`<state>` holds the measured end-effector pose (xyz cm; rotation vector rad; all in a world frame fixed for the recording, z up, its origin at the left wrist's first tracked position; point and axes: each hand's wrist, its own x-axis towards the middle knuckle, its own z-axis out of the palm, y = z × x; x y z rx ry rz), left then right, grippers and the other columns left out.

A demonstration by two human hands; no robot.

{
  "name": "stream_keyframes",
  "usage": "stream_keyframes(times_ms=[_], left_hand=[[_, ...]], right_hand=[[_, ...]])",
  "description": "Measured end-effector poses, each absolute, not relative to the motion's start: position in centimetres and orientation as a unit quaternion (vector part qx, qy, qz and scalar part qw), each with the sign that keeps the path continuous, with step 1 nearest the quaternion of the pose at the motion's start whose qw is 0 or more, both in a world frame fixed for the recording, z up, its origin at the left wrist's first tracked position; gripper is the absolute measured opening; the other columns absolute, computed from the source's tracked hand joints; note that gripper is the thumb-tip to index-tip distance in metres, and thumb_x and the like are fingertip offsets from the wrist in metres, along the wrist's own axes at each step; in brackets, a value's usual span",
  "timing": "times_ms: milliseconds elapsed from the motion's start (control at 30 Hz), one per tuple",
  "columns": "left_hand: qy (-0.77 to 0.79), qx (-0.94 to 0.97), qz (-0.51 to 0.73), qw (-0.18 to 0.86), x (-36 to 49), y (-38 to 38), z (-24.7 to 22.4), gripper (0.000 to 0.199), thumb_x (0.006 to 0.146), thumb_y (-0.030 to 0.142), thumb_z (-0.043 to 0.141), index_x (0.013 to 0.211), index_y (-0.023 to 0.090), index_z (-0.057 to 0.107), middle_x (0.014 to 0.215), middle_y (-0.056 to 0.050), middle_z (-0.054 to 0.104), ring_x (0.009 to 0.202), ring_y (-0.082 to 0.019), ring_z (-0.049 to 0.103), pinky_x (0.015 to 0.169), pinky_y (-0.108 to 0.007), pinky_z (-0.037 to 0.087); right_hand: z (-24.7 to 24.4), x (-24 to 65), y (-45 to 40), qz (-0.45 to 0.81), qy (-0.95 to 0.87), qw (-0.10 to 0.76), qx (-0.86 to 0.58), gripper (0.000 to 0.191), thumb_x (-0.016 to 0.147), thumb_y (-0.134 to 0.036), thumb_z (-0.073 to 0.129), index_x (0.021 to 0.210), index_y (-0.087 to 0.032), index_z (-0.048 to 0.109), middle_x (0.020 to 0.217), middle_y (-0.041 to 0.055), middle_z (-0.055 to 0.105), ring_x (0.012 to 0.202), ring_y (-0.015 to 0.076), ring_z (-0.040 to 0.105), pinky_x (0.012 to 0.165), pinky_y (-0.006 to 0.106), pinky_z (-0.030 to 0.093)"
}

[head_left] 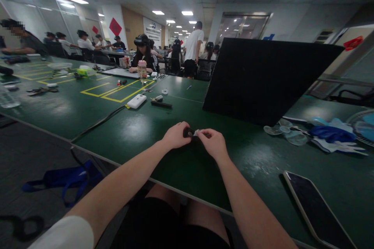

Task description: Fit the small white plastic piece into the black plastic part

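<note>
Near the front edge of the green table (181, 159), my left hand (177, 135) is closed round a small dark object (188, 133). Facing it, my right hand (212, 142) pinches a small whitish piece (196, 133) between thumb and fingertips. The whitish piece meets or nearly meets the right side of the dark object; the exact contact is too small to tell. Both hands are low over the tabletop, with the fingertips close together.
A black panel (263, 81) stands behind to the right. Blue and white gloves (333, 134) and a phone (318, 206) lie at the right. A white power bank (136, 101) and a dark bar (161, 104) lie beyond my hands. A person (143, 56) sits across the table.
</note>
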<state>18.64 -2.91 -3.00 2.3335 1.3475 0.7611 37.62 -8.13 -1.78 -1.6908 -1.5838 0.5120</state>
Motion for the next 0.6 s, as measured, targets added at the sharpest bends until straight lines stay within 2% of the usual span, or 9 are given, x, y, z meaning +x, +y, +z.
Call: stream_keyframes(times_ms=[100, 300, 600], left_hand=[[0.482, 0.815, 0.267, 0.176, 18.7, -2.9, -3.0, 0.04, 0.073, 0.036, 0.073, 0.11, 0.024, 0.058, 0.107, -0.005, 0.067, 0.096, -0.022, 0.065, 0.083, -0.033, 0.05], [0.484, 0.804, 0.268, 0.216, 18.5, -2.8, -3.1, 0.04, 0.075, 0.036, 0.073, 0.109, 0.026, 0.055, 0.097, -0.001, 0.07, 0.085, -0.019, 0.067, 0.073, -0.03, 0.049], [0.474, 0.812, 0.27, 0.208, 18.5, -2.7, -3.4, 0.039, 0.075, 0.038, 0.072, 0.107, 0.026, 0.055, 0.096, -0.001, 0.07, 0.084, -0.019, 0.066, 0.071, -0.029, 0.048]], right_hand=[[-1.5, 37.8, -8.2, 0.208, -0.613, 0.37, -0.666, 0.027, 0.083, -0.046, 0.066, 0.09, -0.022, 0.077, 0.093, 0.0041, 0.074, 0.076, 0.019, 0.066, 0.064, 0.031, 0.05], [-1.6, 38.2, -8.1, 0.236, -0.602, 0.351, -0.678, 0.028, 0.08, -0.047, 0.07, 0.088, -0.022, 0.077, 0.101, 0.0046, 0.075, 0.074, 0.0189, 0.065, 0.062, 0.031, 0.049], [-1.9, 36.9, -8.5, 0.173, -0.66, 0.366, -0.633, 0.019, 0.081, -0.035, 0.071, 0.095, -0.023, 0.067, 0.097, 0.0021, 0.071, 0.083, 0.0187, 0.065, 0.07, 0.031, 0.053]])
